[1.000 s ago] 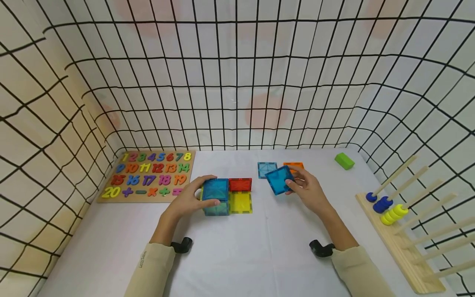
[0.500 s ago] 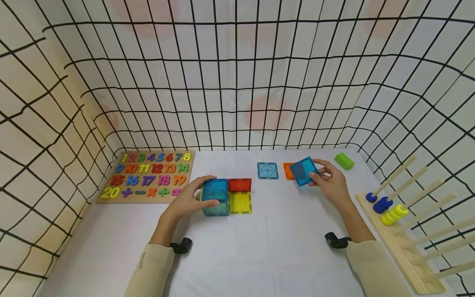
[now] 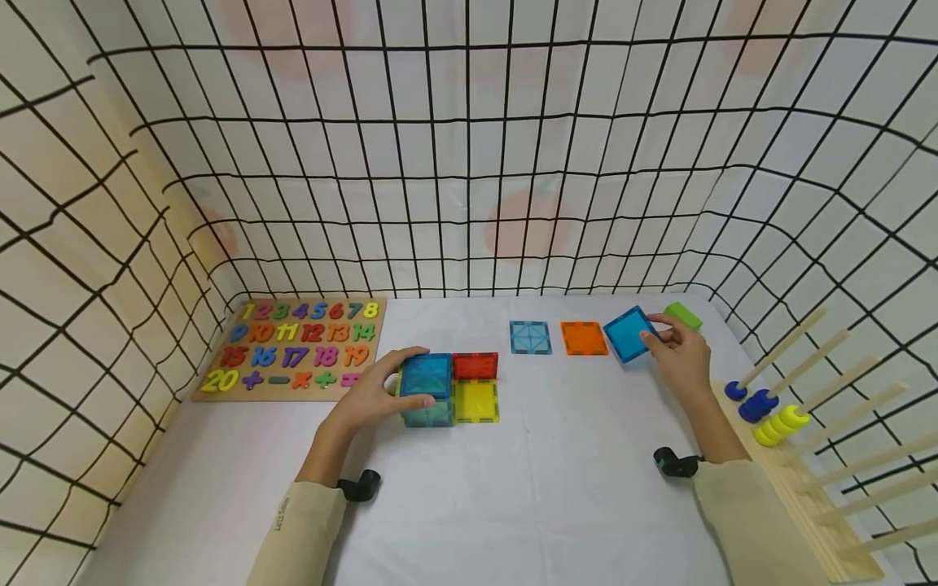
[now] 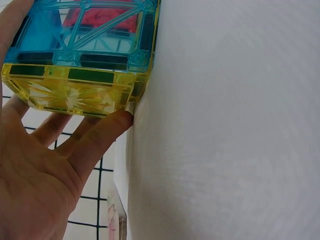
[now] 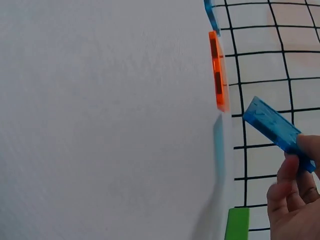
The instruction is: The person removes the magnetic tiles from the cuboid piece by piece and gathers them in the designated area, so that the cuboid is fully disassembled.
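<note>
My left hand [image 3: 364, 399] holds a small box of see-through magnetic tiles [image 3: 427, 376], thumb at the front and fingers round its left side. In the left wrist view, the box has a blue patterned side [image 4: 85, 32] and a yellow side [image 4: 72, 95], the thumb touching its lower edge. Joined to its right are a flat yellow tile [image 3: 476, 401] and a red tile [image 3: 475, 365] standing behind. My right hand [image 3: 681, 354] pinches a blue magnetic tile [image 3: 628, 334] by its right corner. The right wrist view shows that tile [image 5: 272, 127] raised above the table, tilted, over its bluish shadow.
A light blue tile [image 3: 530, 337] and an orange tile [image 3: 584, 338] lie flat at the back. A green block [image 3: 681, 314] sits beyond my right hand. The number board [image 3: 208, 389] is at left, the wooden peg rack [image 3: 843, 533] at right. Grid-patterned cloth walls surround the table.
My right hand has carried the blue tile rightward, from in front of the orange tile to its right side, uncovering the orange tile. My left hand has stayed on the box.
</note>
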### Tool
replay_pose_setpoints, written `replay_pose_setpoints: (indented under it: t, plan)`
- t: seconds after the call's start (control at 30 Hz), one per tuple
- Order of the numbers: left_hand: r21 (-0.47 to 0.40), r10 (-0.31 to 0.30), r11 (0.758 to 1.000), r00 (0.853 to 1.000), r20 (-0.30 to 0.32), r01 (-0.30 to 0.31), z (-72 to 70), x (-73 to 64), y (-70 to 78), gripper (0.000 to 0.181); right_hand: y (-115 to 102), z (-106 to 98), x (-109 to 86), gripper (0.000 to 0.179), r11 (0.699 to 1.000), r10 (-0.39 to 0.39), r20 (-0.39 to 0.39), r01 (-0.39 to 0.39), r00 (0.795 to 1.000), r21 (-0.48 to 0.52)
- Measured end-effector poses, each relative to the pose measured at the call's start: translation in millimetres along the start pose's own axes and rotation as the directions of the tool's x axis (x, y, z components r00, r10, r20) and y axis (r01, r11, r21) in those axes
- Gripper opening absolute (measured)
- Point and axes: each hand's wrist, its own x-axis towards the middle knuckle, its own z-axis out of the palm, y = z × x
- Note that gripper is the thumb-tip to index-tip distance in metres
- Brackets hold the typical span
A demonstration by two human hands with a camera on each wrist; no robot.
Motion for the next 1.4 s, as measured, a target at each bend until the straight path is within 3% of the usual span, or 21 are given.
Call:
replay_pose_setpoints:
  t: [0.2,0.53,0.9,1.23,1.4]
  plan:
    - [-0.004,0.010,1.000,1.000,-0.001,-0.010,-0.6,-0.4,-0.7,0.079,7,1,7.2,0.047,0.994,0.075,0.029,-0.077,0.997,0.083]
    - [0.017,0.022,1.000,1.000,-0.001,-0.022,0.0,-0.5,-1.4,0.077,13,6,14.8,0.052,0.984,0.166,0.049,-0.168,0.985,0.051]
    - [0.006,0.017,1.000,1.000,-0.001,-0.017,-0.4,0.0,-1.8,0.082,21,13,19.0,0.052,0.945,0.324,-0.001,-0.323,0.946,-0.052]
    - [0.004,0.014,1.000,1.000,-0.002,-0.014,-0.5,-1.2,-0.2,0.077,22,16,21.2,0.046,0.941,0.324,-0.007,-0.323,0.946,-0.103]
    - [0.009,0.012,1.000,1.000,-0.001,-0.012,0.1,-1.3,0.5,0.077,22,17,19.8,0.052,0.937,0.334,-0.010,-0.333,0.943,-0.107]
